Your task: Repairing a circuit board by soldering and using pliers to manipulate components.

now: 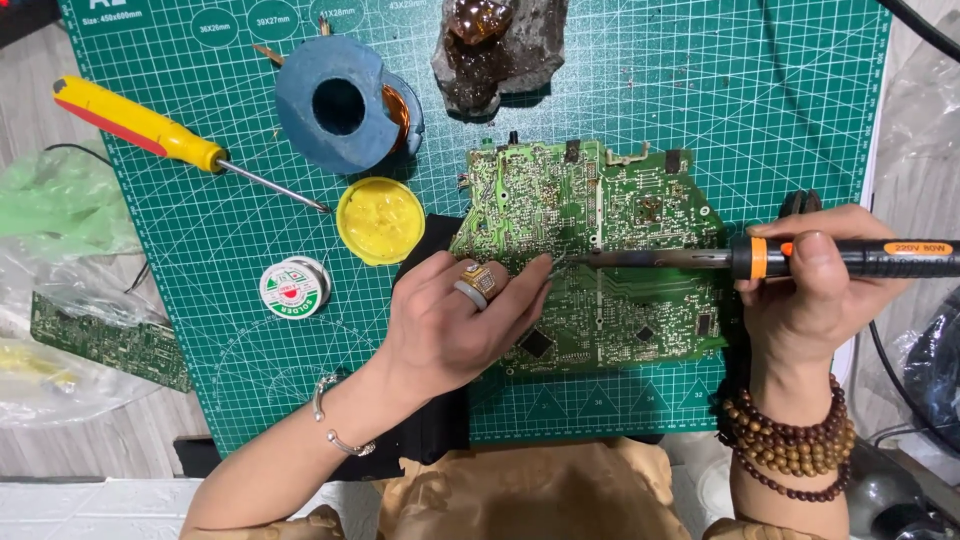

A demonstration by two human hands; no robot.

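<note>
The right hand [800, 290] has its grip closed around the black-and-orange handle of a soldering iron [800, 258], whose tip lies across the green circuit board [600, 250] on the cutting mat [700, 90] covering the worktop. The left hand [450, 320] rests on the board's left part, fingertips pinched on a thin wire [556, 262] at the iron's tip. A yellow tin [380, 220] and a solder spool [294, 288] sit just left.

circuit board [600, 250] | green, flat on mat || soldering iron [800, 258] | black-orange, horizontal, tip on board
</note>
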